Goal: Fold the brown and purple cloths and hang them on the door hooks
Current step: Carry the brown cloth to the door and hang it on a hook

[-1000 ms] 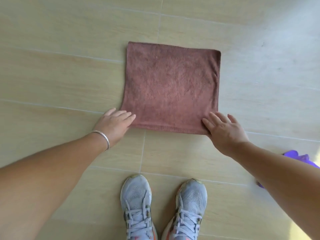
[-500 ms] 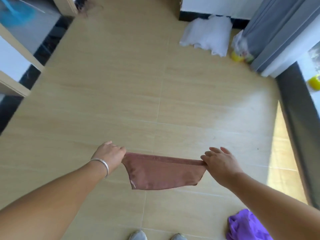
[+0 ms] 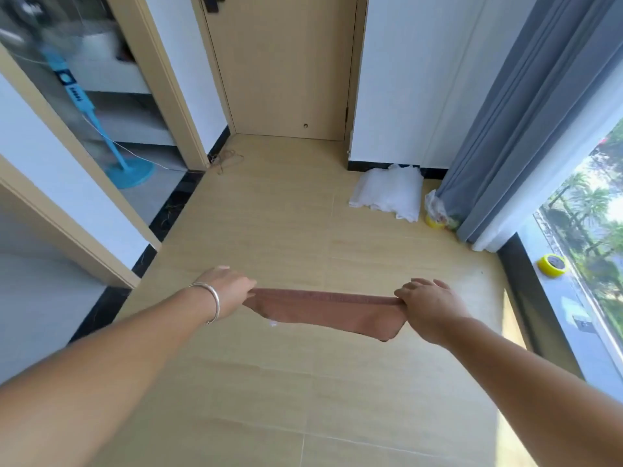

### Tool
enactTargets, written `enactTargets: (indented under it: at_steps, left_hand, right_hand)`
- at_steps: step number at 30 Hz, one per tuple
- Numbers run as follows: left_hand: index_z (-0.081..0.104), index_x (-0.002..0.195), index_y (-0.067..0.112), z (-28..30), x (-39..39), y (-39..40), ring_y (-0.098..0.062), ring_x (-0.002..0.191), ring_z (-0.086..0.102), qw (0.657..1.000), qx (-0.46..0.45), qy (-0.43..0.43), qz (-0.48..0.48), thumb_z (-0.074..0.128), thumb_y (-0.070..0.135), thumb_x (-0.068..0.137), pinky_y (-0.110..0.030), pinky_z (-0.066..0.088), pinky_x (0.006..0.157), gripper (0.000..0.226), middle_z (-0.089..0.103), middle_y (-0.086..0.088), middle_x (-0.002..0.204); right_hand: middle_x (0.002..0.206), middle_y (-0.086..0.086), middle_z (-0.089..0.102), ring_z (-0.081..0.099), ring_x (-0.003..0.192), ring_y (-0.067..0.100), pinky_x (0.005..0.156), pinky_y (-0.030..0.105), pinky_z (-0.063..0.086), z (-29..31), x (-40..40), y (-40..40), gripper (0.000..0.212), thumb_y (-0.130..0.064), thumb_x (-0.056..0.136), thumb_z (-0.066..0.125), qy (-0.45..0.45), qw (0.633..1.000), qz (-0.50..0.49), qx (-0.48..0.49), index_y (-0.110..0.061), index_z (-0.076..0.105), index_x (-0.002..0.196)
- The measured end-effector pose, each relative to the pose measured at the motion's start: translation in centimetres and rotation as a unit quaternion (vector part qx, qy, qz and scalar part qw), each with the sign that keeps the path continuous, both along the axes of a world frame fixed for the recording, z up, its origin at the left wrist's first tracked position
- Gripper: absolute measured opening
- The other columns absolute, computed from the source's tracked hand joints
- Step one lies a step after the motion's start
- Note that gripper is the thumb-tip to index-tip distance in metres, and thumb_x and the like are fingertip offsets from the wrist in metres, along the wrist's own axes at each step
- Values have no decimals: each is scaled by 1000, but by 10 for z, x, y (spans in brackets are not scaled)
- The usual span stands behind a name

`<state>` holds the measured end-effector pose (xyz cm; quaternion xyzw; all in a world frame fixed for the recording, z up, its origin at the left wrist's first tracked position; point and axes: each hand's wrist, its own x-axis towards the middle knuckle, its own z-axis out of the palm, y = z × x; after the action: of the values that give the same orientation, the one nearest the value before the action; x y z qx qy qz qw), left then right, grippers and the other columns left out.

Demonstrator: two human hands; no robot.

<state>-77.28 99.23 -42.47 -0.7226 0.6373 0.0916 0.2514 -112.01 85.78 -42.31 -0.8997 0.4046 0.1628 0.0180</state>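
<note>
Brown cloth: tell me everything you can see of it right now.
The brown cloth looks like soft terry, folded into a flat layered panel. It hangs in the air above the tiled floor, stretched level between the left hand and right hand, each pinching an upper corner. Its lower edge sags, lowest toward the right.

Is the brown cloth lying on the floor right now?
No, the brown cloth hangs above the floor, held between the left hand and right hand.

Brown cloth (image 3: 325,310) taut between left hand (image 3: 225,288) and right hand (image 3: 425,305) — closed door (image 3: 285,65) ahead
</note>
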Motion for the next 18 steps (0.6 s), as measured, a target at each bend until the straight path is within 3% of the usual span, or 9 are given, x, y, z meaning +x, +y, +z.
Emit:
enactTargets:
  at_steps: [5, 9, 13, 16, 18]
  left_hand:
    - [55, 102, 19, 109, -1, -7, -25, 96, 56, 998, -60, -11, -17, 32, 35, 104, -30, 34, 77, 28, 66, -3, 101]
    - [57, 98, 18, 179, -3, -6, -24, 90, 54, 993, -117, -15, -20, 33, 36, 103, -31, 37, 79, 30, 66, -2, 96]
    - [52, 88, 18, 246, -7, 0, -23, 82, 52, 984, -173, -30, -24, 33, 34, 103, -30, 25, 71, 29, 62, -1, 85]
    - [50, 84, 18, 290, -11, 6, -22, 77, 48, 978, -203, -29, -20, 32, 35, 104, -30, 33, 75, 31, 55, 2, 76]
    - [52, 85, 16, 319, -14, 10, -21, 77, 46, 974, -224, -29, -20, 31, 35, 104, -31, 38, 77, 34, 51, 2, 71]
  right_hand:
    - [123, -14, 56, 43, 125, 10, 103, 31, 33, 93, 0, -12, 31, -27, 99, 34, -33, 999, 11, -33, -32, 57, 120]
    - [123, -13, 58, 47, 121, 13, 100, 32, 36, 158, -1, -15, 37, -41, 102, 28, -57, 998, -9, -18, -35, 59, 122]
    - [113, -10, 61, 54, 111, 16, 92, 37, 43, 228, -2, -12, 37, -44, 102, 30, -103, 994, -44, 12, -34, 63, 114]
    - [100, -11, 62, 54, 95, 15, 79, 32, 42, 275, -4, -11, 37, -44, 101, 31, -128, 990, -54, 4, -31, 64, 111]
    - [106, -8, 64, 55, 96, 16, 76, 30, 40, 309, -5, -10, 36, -44, 101, 33, -147, 987, -59, -7, -31, 63, 115]
